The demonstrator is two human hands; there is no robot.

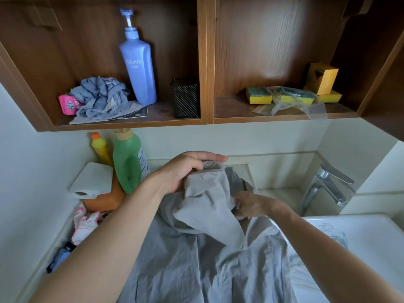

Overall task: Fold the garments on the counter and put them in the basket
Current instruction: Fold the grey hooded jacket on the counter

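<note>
A grey shirt [185, 265] lies spread over the counter in front of me. My left hand [183, 171] grips its upper end, lifted off the counter, with fingers curled over the bunched collar part. My right hand [249, 204] pinches a fold of the same grey cloth to the right, partly tucked under it. A raised flap of the shirt [209, 206] hangs between both hands. No basket is in view.
A green bottle [127, 162], a yellow bottle [100, 148], a white paper roll [93, 180] and pink-white gloves [84, 219] crowd the left. A chrome tap [328, 186] and white sink [354, 241] are at right. A wooden shelf [203, 121] hangs overhead.
</note>
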